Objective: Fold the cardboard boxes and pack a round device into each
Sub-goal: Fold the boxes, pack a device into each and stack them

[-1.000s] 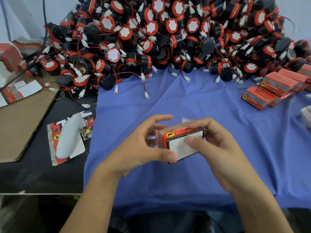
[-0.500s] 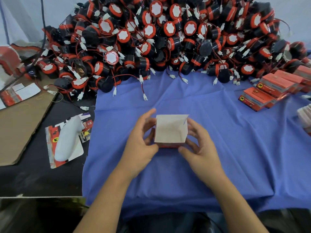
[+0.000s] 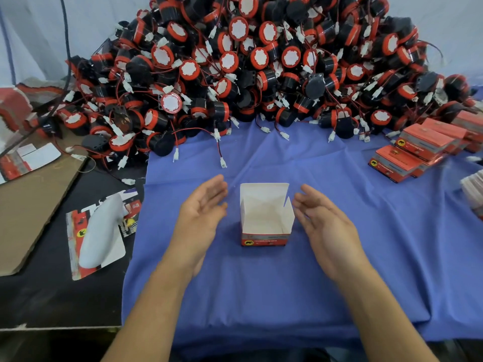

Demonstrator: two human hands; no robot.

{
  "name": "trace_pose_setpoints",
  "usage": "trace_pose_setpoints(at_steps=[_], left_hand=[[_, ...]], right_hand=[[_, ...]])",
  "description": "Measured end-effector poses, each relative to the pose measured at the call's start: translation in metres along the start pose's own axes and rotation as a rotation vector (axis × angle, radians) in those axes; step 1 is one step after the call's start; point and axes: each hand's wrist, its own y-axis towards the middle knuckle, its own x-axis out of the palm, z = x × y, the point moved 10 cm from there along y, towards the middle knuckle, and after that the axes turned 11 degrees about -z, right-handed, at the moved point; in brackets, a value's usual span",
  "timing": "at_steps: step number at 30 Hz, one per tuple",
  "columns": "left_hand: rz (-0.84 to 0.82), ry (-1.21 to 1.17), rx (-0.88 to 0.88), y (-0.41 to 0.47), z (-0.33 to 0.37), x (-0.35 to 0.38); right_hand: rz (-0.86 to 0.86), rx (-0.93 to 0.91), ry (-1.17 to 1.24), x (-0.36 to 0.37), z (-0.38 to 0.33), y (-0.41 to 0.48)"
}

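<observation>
We see one small cardboard box (image 3: 265,220) standing upright on the blue cloth (image 3: 261,296), midway between the surface's left and right edges and nearer its near edge than its far one. Its top is open. The lid flap stands up at the back and a small side flap rises at the right. The inside is plain white card, visible right down to the floor. The outside front is glossy red with a dark band and a yellow badge.

Our left hand (image 3: 201,210) hangs clear of the box on its left side, fingers loose and spread, palm turned toward it and holding nothing. Our right hand (image 3: 321,218) mirrors it with relaxed fingers and sits just beside the right wall. We cannot tell whether a fingertip brushes the card.

Along the far edge lies a heap of round devices (image 3: 261,61): black plastic drums with red rims, white faces, and thin red and black wires ending in white plugs. Toward the right edge sits a stack of flat red cartons (image 3: 413,150). Off the cloth, on the black surface (image 3: 52,296) at the left edge, lie a white moulded blister pack (image 3: 99,236) and a brown corrugated sheet (image 3: 34,205).
</observation>
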Motion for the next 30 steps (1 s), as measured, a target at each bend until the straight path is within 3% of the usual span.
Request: trace_pose_setpoints(at_steps=[6,10,18,23,30], left_hand=[[0.085,0.040,0.007,0.067,0.019,-0.003],[0.134,0.191,0.030,0.121,0.024,-0.007],[0.119,0.415,0.085,0.220,0.033,-0.012],[0.085,0.391,0.025,0.250,0.023,-0.024],[0.151,0.340,0.171,0.206,0.062,-0.027]], right_hand=[[-0.182,0.120,-0.048,0.048,-0.008,0.074],[-0.301,0.133,-0.217,0.092,-0.006,0.137],[-0.421,-0.028,-0.557,0.171,-0.009,0.234],[-0.386,-0.066,-0.536,0.170,-0.001,0.249],[-0.425,-0.213,-0.633,0.168,-0.036,0.207]])
